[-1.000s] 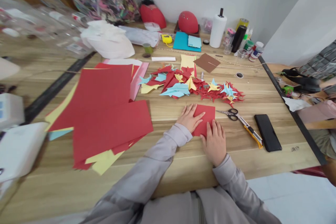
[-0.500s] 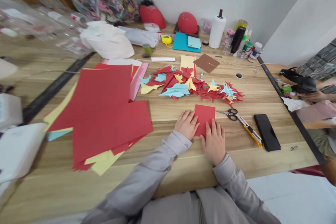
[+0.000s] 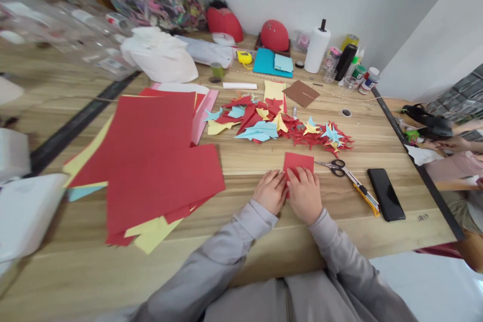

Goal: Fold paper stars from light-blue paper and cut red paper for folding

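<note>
A small red sheet of paper (image 3: 299,160) lies on the wooden table in front of me, its lower part covered by my hands. At its left edge, my left hand (image 3: 269,192) has its fingers curled together and closed on the paper. My right hand (image 3: 305,195) lies over the paper's middle, fingers stretched out and pressing down. The two hands nearly touch at the fingertips. Just right of the paper are black-handled scissors (image 3: 338,168), with a yellow and grey utility knife (image 3: 365,196) beyond them.
Large red sheets (image 3: 162,176) are stacked on the left. Folded red, blue and yellow paper pieces (image 3: 260,130) form a heap behind my hands. A black phone (image 3: 385,194) lies at right. Bottles (image 3: 368,80) and a tape measure (image 3: 244,56) stand along the back. Another person's hand shows at far right.
My right hand has slid left and up across the red paper, towards my left hand. My left hand's fingers have drawn in at the paper's left edge. The view has shifted slightly.
</note>
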The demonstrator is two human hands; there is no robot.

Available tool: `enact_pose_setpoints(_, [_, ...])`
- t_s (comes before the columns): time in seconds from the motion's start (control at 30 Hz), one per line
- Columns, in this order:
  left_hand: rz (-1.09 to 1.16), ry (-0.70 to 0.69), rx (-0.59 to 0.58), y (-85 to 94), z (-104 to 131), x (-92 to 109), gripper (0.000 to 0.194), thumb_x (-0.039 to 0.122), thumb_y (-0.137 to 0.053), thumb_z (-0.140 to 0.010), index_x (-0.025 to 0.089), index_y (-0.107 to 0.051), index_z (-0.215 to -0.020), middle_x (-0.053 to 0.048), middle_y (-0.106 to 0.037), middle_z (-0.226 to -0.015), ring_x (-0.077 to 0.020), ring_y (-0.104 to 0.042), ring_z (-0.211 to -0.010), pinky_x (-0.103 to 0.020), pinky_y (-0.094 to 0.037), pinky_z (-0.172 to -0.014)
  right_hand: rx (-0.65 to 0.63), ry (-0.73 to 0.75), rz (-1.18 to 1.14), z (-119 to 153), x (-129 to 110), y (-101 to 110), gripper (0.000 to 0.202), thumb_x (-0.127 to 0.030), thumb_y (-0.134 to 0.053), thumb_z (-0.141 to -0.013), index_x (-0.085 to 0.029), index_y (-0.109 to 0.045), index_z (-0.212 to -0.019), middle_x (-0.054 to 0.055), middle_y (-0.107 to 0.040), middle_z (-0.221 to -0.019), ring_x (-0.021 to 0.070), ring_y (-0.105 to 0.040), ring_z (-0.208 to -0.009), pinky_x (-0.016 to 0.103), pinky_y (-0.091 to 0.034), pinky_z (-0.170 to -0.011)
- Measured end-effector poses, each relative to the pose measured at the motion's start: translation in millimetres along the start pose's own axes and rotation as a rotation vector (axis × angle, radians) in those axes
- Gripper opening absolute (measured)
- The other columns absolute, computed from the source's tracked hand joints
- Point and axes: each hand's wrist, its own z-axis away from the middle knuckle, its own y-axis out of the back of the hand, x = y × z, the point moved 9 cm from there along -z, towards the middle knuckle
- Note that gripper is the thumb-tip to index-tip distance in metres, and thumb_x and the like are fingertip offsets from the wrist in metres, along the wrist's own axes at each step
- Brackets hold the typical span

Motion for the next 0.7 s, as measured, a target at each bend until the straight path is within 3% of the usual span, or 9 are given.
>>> enact_pose_setpoints(0.27, [0.069, -0.052, 0.003, -1.4, 4.9, -5.2, 0.035, 0.020, -0.042, -0.085, 0.012, -0.068, -0.106, -0.010, -0.067, -0.113, -0.0271, -0.050, -0.118, -0.048, -0.036, -0.106, -0.095, 0.002, 0.133, -18.6, -14.6, -14.2, 0.042, -0.022, -0.038, -0.091, -0.022, -0.048, -0.132, 0.014, -0.055, -0.116, 0.0271, -0.049, -0.095, 0.044, -0.039, -0.083])
enact_pose_setpoints(0.53, [0.120, -0.083, -0.039, 1.9, -1.2, -5.4, 0.023, 0.014, -0.053, -0.073, 0.017, -0.073, -0.085, -0.009, -0.071, -0.097, -0.0268, -0.053, -0.113, -0.047, -0.038, -0.105, -0.083, -0.040, 0.187, -28.4, -21.5, -14.3, 0.041, -0.019, -0.035, -0.092, -0.015, -0.048, -0.131, 0.017, -0.056, -0.107, 0.0274, -0.049, -0.094, 0.046, -0.037, -0.083])
enact_pose_setpoints(0.7, [0.089, -0.127, 0.026, 9.1, -2.2, -0.4, 0.020, 0.014, -0.056, -0.072, 0.014, -0.073, -0.083, -0.010, -0.071, -0.094, -0.0285, -0.055, -0.109, -0.048, -0.040, -0.103, -0.107, -0.070, 0.203, -45.8, -15.8, -13.4, 0.042, -0.019, -0.035, -0.092, -0.016, -0.047, -0.132, 0.016, -0.056, -0.104, 0.0277, -0.050, -0.094, 0.043, -0.039, -0.076])
